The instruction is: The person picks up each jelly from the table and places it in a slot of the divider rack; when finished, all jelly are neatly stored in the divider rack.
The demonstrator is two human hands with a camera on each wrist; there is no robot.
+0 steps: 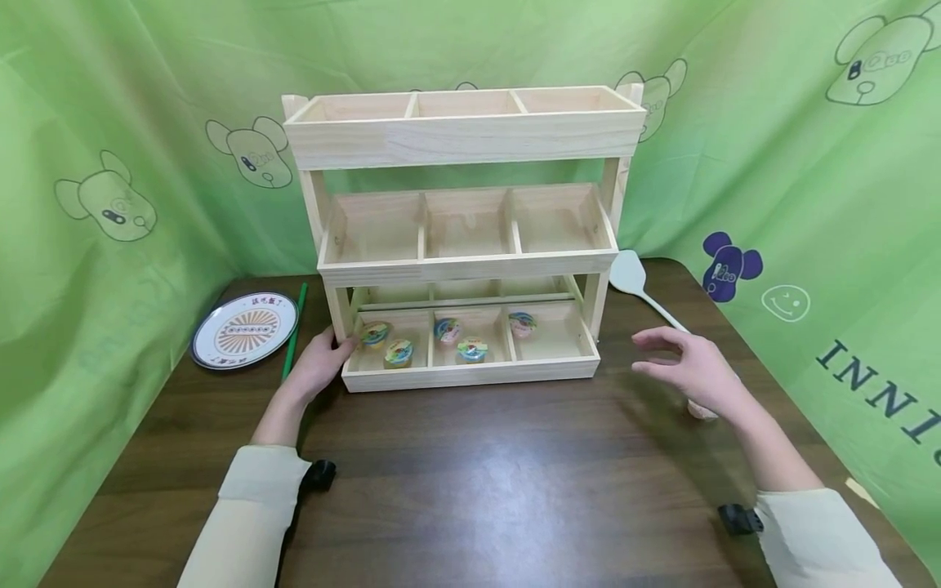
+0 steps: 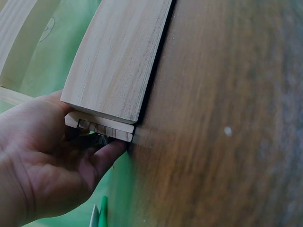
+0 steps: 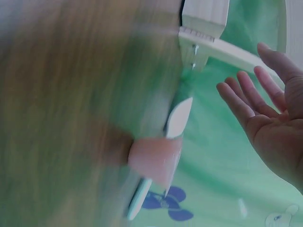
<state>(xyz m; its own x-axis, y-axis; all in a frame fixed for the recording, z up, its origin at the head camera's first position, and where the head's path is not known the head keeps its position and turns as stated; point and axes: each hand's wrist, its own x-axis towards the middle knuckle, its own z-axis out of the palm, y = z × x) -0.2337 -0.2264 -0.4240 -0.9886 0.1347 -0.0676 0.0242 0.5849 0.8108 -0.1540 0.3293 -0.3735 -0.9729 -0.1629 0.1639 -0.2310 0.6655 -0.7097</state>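
A three-tier wooden rack [image 1: 470, 261] stands at the back of the table. My left hand [image 1: 319, 363] holds the left end of its bottom tray [image 1: 470, 375], thumb near the upper edge and a finger low on the end panel [image 2: 104, 127]. In that tray sit small jelly cups with printed lids: two in the left compartment [image 1: 399, 353], two in the middle [image 1: 471, 351], one at the right [image 1: 523, 324]. My right hand [image 1: 691, 367] hovers right of the rack, fingers spread and holding nothing. Beneath it a pinkish jelly cup [image 3: 154, 160] stands on the table, partly hidden in the head view.
Left of the rack lie a white plate with a blue rim [image 1: 246, 331] and a green stick [image 1: 294, 331]. A white spatula [image 1: 628, 272] lies to the right, its handle running under my right hand. Green curtains [image 1: 809, 204] enclose the table [image 1: 470, 474].
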